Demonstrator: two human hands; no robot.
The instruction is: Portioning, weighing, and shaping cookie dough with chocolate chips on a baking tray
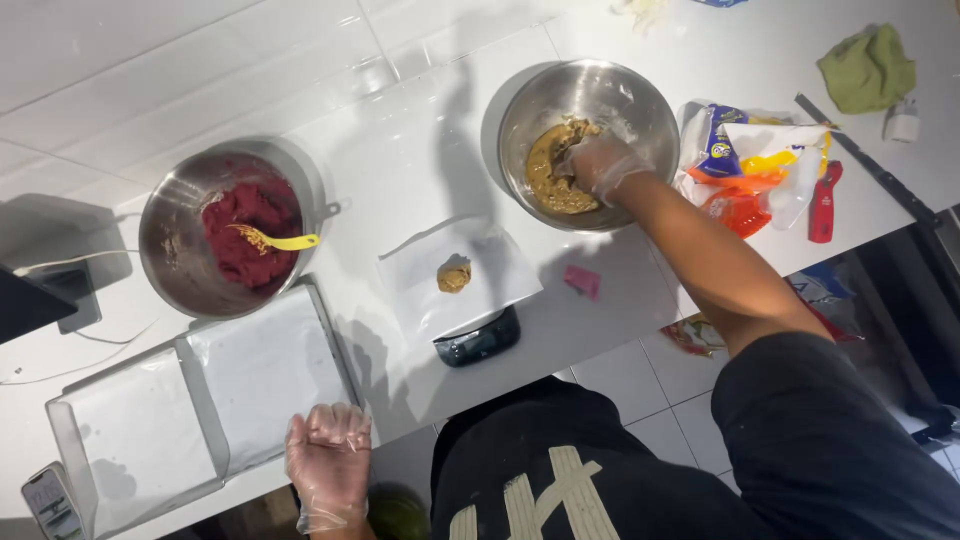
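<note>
Steel bowl (pixel 640 95) holds tan dough (pixel 552 175) gripped by right hand (pixel 600 162); left hand (pixel 328 452) fisted empty near tray (pixel 200 390).

Tan dough (pixel 556 172), red mixture (pixel 243 232), yellow spatula (pixel 280 241), green cloth (pixel 867 67), pink scrap (pixel 582 281)

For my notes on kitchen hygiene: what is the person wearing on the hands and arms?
Both the left hand and the right hand wear thin, clear, crinkled disposable plastic gloves ending near the wrists. The right forearm is bare up to a short black sleeve.
</note>
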